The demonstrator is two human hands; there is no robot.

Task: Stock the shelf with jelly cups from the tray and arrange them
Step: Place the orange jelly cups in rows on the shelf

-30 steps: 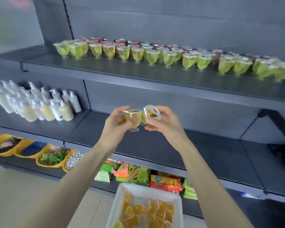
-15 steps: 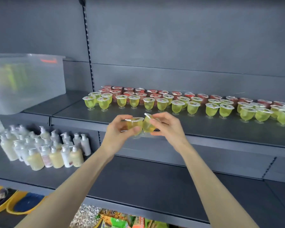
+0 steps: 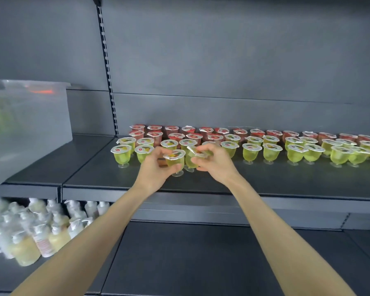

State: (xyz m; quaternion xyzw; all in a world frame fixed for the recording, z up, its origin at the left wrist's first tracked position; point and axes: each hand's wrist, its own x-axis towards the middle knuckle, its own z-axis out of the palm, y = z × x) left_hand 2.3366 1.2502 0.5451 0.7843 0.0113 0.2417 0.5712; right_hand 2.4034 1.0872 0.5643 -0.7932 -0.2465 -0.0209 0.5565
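Note:
My left hand holds a green jelly cup upright by its bowl, its stem just above the grey shelf. My right hand grips a second green jelly cup, tilted left, touching the first. Both sit in front of the rows of jelly cups on the shelf: green ones in front, red ones along the back wall. The tray is out of view.
A clear plastic bin stands on the shelf at the left. Pump bottles crowd the lower shelf at the left. A slotted upright runs up the back wall. Bare shelf surface lies before the cups.
Both hands moved up and forward from below the shelf edge to over the shelf, carrying the two cups to the front row. The view tilted upward, and the tray dropped out of sight.

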